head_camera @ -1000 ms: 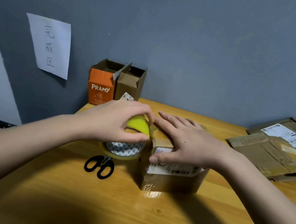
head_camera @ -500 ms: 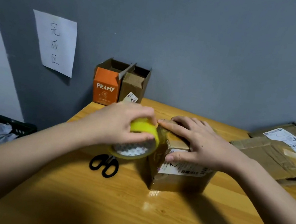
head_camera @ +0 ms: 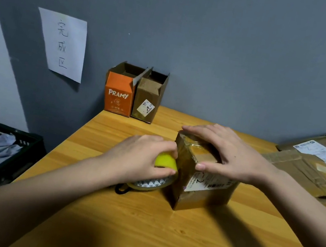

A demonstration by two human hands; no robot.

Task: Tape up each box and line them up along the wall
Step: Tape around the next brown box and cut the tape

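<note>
A small brown cardboard box [head_camera: 201, 185] with a white shipping label stands in the middle of the wooden table [head_camera: 141, 226]. My right hand [head_camera: 230, 153] lies over its top, fingers spread, thumb against the front edge. My left hand [head_camera: 141, 158] grips a tape roll [head_camera: 164, 166] with a yellow core, pressed low against the box's left side. An orange PRAMY box [head_camera: 118, 95] and a brown box [head_camera: 147, 99] stand with open tops at the wall.
Black scissors [head_camera: 122, 188] lie mostly hidden under my left hand. Flattened cardboard boxes [head_camera: 311, 168] are piled at the right. A black crate [head_camera: 2, 162] with grey bags sits left of the table. A paper sign [head_camera: 63, 45] hangs on the grey wall.
My left hand has brought the tape roll down the left side of the box. My right hand has shifted a little over the top. The view has moved closer.
</note>
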